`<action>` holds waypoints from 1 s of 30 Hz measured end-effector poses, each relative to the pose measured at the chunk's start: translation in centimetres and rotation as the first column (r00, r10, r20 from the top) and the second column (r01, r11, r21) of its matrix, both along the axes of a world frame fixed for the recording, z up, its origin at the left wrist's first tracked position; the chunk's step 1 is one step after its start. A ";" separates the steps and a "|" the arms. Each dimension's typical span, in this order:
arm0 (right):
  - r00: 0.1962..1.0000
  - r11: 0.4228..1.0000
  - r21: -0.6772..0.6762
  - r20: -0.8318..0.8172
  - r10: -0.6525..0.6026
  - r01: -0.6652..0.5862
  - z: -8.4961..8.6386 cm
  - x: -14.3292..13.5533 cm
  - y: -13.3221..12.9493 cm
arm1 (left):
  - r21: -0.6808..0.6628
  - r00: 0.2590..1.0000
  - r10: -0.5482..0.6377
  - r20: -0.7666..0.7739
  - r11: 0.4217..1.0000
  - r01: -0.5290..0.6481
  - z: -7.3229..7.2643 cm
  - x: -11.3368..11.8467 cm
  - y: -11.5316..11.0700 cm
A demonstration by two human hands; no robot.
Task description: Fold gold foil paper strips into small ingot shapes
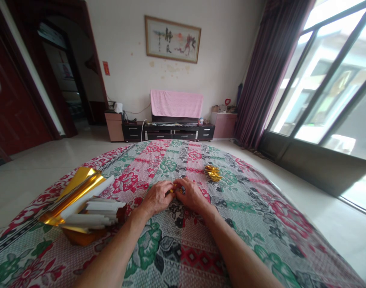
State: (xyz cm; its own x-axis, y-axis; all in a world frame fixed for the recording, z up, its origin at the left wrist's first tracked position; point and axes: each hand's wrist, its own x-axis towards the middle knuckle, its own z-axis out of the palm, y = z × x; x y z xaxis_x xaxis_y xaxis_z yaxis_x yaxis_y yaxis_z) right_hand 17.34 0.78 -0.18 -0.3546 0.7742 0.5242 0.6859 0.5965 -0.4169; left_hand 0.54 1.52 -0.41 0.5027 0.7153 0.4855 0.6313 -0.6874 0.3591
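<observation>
My left hand (159, 196) and my right hand (191, 195) meet at the middle of the cloth-covered table (165, 248). Between their bent fingertips shows a small gold piece (171, 191), mostly hidden by the fingers. The left fingers are pinched on it; the right fingers are closed right beside it, with a dark, shiny bit at their tips too small to make out. Beyond my right hand, a crinkled gold bundle (213, 173) lies on the flowered cloth.
At the left of the table lie gold foil sheets (81, 192) and a stack of white-backed strips (101, 207). Past the table's far edge stands a low black cabinet (177, 131) with a pink cloth (177, 103) above it. Glass doors are at the right.
</observation>
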 end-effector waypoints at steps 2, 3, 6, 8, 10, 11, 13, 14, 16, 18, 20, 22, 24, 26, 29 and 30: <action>1.000 1.000 0.005 -0.003 0.006 -0.006 0.1 0.0 -0.1 | -0.004 1.000 -0.001 -0.007 1.000 0.001 0.0 0.0 0.0; 1.000 1.000 0.009 -0.011 0.003 -0.002 0.1 0.1 -0.2 | -0.002 1.000 0.000 -0.013 1.000 0.000 -0.1 0.0 0.1; 0.999 1.000 0.021 -0.037 -0.009 0.009 0.2 0.2 -0.2 | 0.018 0.999 -0.003 -0.037 1.000 0.003 -0.1 0.0 0.2; 0.999 1.000 0.013 -0.048 0.004 -0.004 0.2 0.4 -0.2 | 0.037 0.998 -0.014 -0.056 0.999 0.016 -0.2 0.0 0.3; 0.998 1.000 0.003 -0.060 0.016 -0.016 0.2 0.5 -0.1 | 0.054 0.998 -0.024 -0.066 0.998 0.028 -0.2 0.0 0.3; 0.997 1.000 0.003 -0.068 0.020 -0.020 0.1 0.6 0.0 | 0.060 0.997 -0.029 -0.067 0.998 0.033 -0.2 0.0 0.3; 0.996 1.000 0.008 -0.083 0.017 -0.017 0.0 0.8 0.2 | 0.064 0.998 -0.038 -0.058 0.997 0.041 -0.3 0.0 0.3; 0.996 1.000 0.006 -0.091 0.008 -0.008 -0.1 0.9 0.3 | 0.064 0.998 -0.041 -0.054 0.997 0.044 -0.3 0.0 0.3; 0.995 1.000 -0.010 -0.102 -0.024 0.023 -0.4 1.0 0.4 | 0.064 0.998 -0.044 -0.048 0.997 0.047 -0.3 0.0 0.3; 0.993 0.998 -0.033 -0.106 -0.060 0.057 -0.6 1.1 0.6 | 0.066 0.998 -0.041 -0.046 0.997 0.044 -0.3 0.0 0.3; 0.993 0.997 -0.049 -0.096 -0.071 0.066 -0.7 1.2 0.6 | 0.063 0.998 -0.039 -0.046 0.997 0.042 -0.3 0.0 0.3; 0.994 0.997 -0.054 -0.081 -0.067 0.062 -0.7 1.1 0.5 | 0.055 0.998 -0.035 -0.047 0.998 0.038 -0.2 0.0 0.3; 0.996 0.997 -0.051 -0.064 -0.057 0.054 -0.5 0.9 0.4 | 0.046 0.998 -0.029 -0.048 0.998 0.031 -0.2 0.0 0.2; 0.998 0.998 -0.037 -0.045 -0.052 0.050 -0.2 0.8 0.2 | 0.041 0.999 -0.024 -0.045 0.999 0.026 -0.1 0.1 0.1; 0.999 0.999 -0.021 -0.012 -0.031 0.030 0.2 0.6 -0.1 | 0.043 1.000 -0.014 -0.027 0.999 0.015 -0.1 0.1 0.1; 1.000 1.000 -0.017 -0.003 -0.015 0.015 0.2 0.6 -0.1 | 0.046 1.000 -0.010 -0.021 0.999 0.011 -0.1 0.1 0.1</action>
State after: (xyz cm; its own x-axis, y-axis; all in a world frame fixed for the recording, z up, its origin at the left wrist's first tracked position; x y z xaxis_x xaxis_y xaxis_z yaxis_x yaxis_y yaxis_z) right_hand 17.97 0.67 0.04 -0.3412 0.7882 0.5121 0.6932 0.5790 -0.4292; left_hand 0.66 1.63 -0.53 0.5199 0.6871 0.5076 0.6311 -0.7094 0.3139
